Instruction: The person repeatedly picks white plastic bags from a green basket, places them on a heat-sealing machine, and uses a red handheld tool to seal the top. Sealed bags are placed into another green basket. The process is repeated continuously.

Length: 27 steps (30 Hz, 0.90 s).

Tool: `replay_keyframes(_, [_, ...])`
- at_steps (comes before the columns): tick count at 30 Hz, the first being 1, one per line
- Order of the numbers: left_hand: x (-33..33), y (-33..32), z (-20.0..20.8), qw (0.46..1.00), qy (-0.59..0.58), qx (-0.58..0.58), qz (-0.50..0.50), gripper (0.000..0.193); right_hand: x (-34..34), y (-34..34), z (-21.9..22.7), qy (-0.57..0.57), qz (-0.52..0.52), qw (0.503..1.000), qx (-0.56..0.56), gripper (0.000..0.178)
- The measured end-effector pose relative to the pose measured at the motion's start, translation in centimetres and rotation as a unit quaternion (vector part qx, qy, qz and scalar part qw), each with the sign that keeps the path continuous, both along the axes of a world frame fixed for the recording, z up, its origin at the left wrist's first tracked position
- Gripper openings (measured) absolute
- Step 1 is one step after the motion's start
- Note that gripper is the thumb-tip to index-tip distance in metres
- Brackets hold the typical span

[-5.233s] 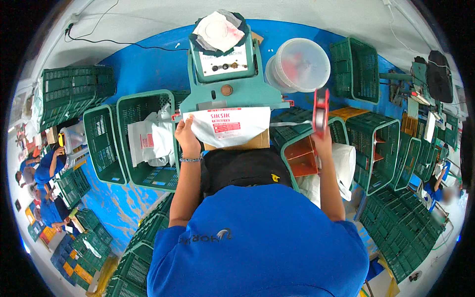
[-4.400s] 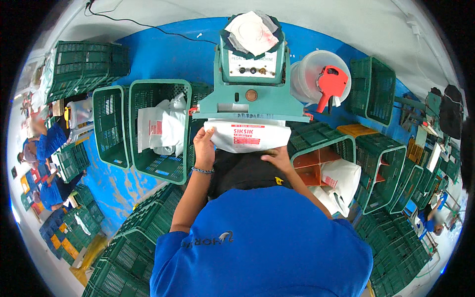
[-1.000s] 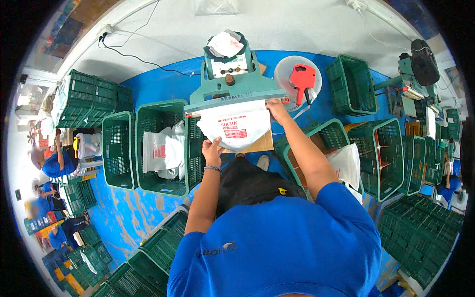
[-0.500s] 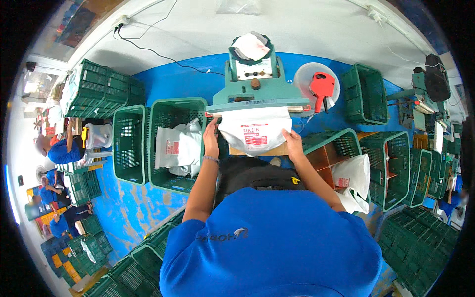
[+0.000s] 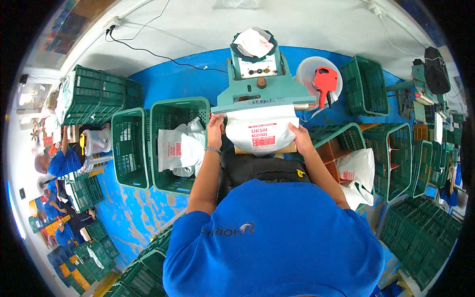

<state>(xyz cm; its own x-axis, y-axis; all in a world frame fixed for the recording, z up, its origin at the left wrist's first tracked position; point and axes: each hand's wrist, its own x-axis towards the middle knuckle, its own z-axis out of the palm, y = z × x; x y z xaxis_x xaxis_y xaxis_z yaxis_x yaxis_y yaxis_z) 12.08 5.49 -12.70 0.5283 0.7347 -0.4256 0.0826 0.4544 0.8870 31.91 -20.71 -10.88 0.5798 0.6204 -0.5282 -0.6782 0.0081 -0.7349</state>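
Observation:
A white plastic bag (image 5: 262,134) with red print hangs from the jaw of a green bench sealing machine (image 5: 260,91). Its top edge lies under the machine's long bar, which hides that edge. My left hand (image 5: 215,132) is closed at the bag's upper left corner, close to the bar's left end. On the other side, my right hand (image 5: 302,139) pinches the bag's right edge between thumb and fingers. Below the bag, a strip of wooden board (image 5: 242,150) shows, and beneath that a dark cloth covers my lap.
Left stands a green crate (image 5: 156,143) holding white bags (image 5: 185,148). Another green crate (image 5: 129,148) adjoins it. On the right, white bags (image 5: 357,167) rest in a divided crate (image 5: 341,134). A red labelling gun (image 5: 325,83) sits on a round white lid. People work far left.
My right hand has shifted slightly up the bag's right edge. The bag hangs a little flatter, its top still under the bar. The whole view has shifted slightly.

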Motion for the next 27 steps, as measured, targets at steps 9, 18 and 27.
replay_keyframes(9, [2.0, 1.2, -1.6, 0.988, 0.085, 0.124, -0.043, 0.014, -0.2, 0.3, 0.5, 0.005, 0.006, 1.0, -0.017, 0.04])
replay_keyframes(18, [-2.9, -3.4, -0.5, 1.0, 0.005, 0.023, 0.018, 0.023, -0.1, 0.0, -0.8, -0.091, -0.038, 0.993, -0.068, 0.039])
replay_keyframes(27, [-3.4, -8.5, 0.0, 0.973, 0.164, 0.156, -0.035, 0.052, -1.0, -0.4, 4.0, -0.371, 0.115, 0.904, -0.179, 0.041])
